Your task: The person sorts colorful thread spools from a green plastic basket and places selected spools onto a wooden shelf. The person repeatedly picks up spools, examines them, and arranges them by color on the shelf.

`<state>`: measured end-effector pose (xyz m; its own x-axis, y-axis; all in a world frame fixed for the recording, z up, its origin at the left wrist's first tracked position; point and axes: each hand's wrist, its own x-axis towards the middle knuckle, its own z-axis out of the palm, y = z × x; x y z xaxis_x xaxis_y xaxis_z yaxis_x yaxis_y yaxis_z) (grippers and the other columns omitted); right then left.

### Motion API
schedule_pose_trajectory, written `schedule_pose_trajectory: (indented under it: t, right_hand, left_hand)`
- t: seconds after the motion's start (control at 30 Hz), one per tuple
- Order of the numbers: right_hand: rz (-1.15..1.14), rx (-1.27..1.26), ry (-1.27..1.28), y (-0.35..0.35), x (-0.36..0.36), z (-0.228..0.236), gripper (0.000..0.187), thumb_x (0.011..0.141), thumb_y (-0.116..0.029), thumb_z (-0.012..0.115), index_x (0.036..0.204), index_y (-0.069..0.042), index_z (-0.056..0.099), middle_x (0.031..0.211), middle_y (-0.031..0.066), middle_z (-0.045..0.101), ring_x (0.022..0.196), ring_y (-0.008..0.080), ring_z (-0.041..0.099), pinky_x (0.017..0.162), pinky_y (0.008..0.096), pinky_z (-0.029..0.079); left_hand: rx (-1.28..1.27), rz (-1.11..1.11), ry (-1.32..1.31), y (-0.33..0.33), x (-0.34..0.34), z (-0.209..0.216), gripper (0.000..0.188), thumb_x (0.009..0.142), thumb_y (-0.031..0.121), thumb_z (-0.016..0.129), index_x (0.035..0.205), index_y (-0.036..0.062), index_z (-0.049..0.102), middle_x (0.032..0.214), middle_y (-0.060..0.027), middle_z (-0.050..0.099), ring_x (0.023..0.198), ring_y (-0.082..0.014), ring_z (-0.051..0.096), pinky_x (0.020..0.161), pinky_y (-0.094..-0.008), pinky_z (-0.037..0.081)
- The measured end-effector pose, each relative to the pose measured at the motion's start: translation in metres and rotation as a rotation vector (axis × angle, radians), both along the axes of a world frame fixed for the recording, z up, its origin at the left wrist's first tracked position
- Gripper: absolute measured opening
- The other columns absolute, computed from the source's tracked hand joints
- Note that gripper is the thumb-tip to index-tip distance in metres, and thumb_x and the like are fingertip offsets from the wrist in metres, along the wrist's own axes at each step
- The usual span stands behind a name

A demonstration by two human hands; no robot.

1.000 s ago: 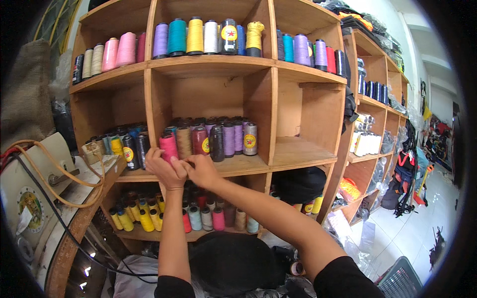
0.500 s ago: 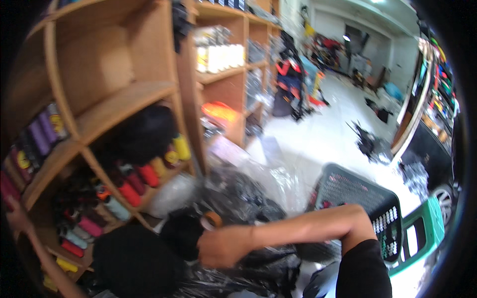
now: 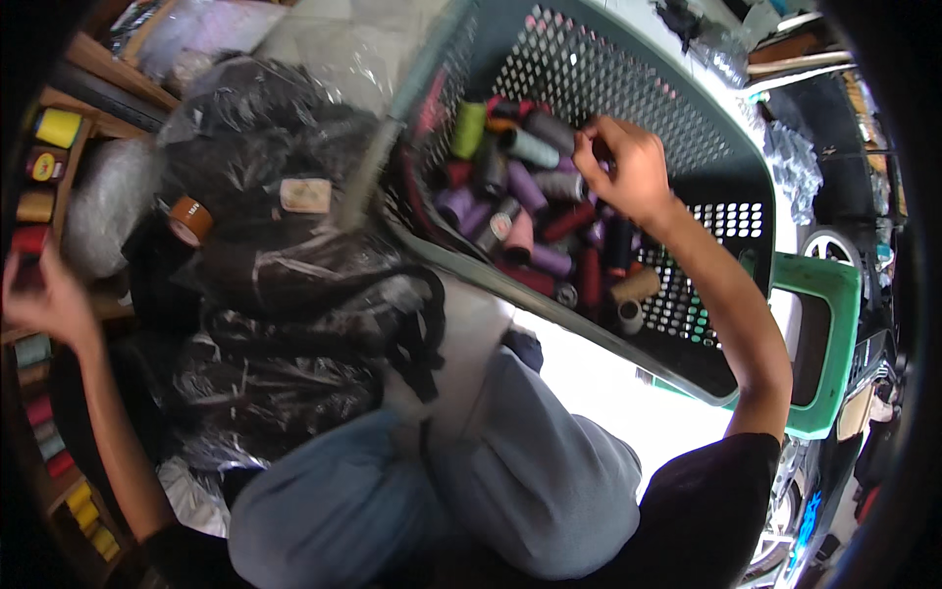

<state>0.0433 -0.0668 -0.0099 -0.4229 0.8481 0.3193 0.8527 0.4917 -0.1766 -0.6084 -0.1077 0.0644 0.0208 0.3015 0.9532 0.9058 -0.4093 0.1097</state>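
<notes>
Thread spools (image 3: 527, 187), purple, red, lime, inside perforated basket (image 3: 628, 79). With right fingers (image 3: 613, 133) narrow, left hand (image 3: 54, 306) blurred, cannot tell whether gripping.

The left arm (image 3: 123, 432) is stretched up along the left side of the frame, its upper part covered by a black sleeve (image 3: 191, 560) at the lower left. The left hand (image 3: 54, 304) is placed at the far left edge, blurred; its thumb and fingers are pointed upward, and its grip cannot be made out. The right arm (image 3: 731, 285) is bent at the elbow at the right, the forearm slanted up and leftward. The right hand (image 3: 633, 172) is held above the centre, fingers curled, thumb set apart from the forefinger; any grip is hidden. Two bent knees (image 3: 549, 471) are shown at the lower middle, in grey-blue trousers.
</notes>
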Motion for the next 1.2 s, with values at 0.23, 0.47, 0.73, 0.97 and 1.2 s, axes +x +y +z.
schedule_pose_trajectory:
  t: [0.23,0.47,0.73,0.97,1.2]
  right_hand:
    - [-0.092,-0.7,-0.424,-0.001,0.089,-0.129,0.118,0.058,-0.054,0.094,0.152,-0.008,0.039,0.148,0.0239,0.047,0.126,0.0435,0.058,0.102,0.0503,0.052]
    - [-0.112,-0.419,-0.211,0.018,0.067,-0.183,0.059,0.073,-0.023,0.083,0.127,-0.009,0.061,0.116,0.0165,0.066,0.096,0.0369,0.071,0.082,0.0472,0.058]
    - [-0.165,-0.612,-0.327,0.021,0.059,-0.182,0.054,0.07,-0.027,0.083,0.116,-0.004,0.067,0.109,0.0165,0.071,0.099,0.0328,0.072,0.086,0.0441,0.058]
    - [-0.2,-0.814,-0.319,0.022,0.045,-0.157,0.079,0.064,-0.039,0.089,0.128,-0.002,0.06,0.12,0.0179,0.068,0.107,0.0346,0.07,0.09,0.0447,0.057]
    - [-0.161,-0.824,-0.368,-0.005,0.033,-0.154,0.086,0.07,-0.037,0.085,0.14,-0.001,0.051,0.142,0.0187,0.05,0.119,0.0394,0.064,0.09,0.0638,0.053]
  left_hand:
    - [-0.522,-0.792,0.906,0.106,0.389,0.012,0.042,0.076,0.002,0.07,0.117,0.0044,0.06,0.109,-0.0163,0.065,0.105,-0.037,0.061,0.092,-0.0469,0.047]
    - [-1.549,-0.333,1.228,0.168,0.502,-0.128,0.095,0.077,0.043,0.085,0.149,0.0042,0.037,0.138,-0.0241,0.058,0.13,-0.0387,0.057,0.11,-0.0474,0.045]
    - [-1.664,-0.397,1.251,0.119,0.525,-0.176,0.097,0.075,0.053,0.085,0.143,-0.0009,0.041,0.139,-0.0305,0.05,0.123,-0.0463,0.06,0.105,-0.0518,0.049]
    - [-1.436,-0.414,1.267,0.115,0.524,-0.193,0.089,0.078,0.06,0.08,0.136,0.0009,0.048,0.134,-0.0248,0.054,0.12,-0.0415,0.061,0.102,-0.0591,0.044]
    - [-1.296,-0.506,1.222,0.094,0.536,-0.194,0.073,0.082,0.036,0.077,0.143,0.0084,0.046,0.124,-0.0201,0.063,0.112,-0.0409,0.065,0.102,-0.0622,0.041]
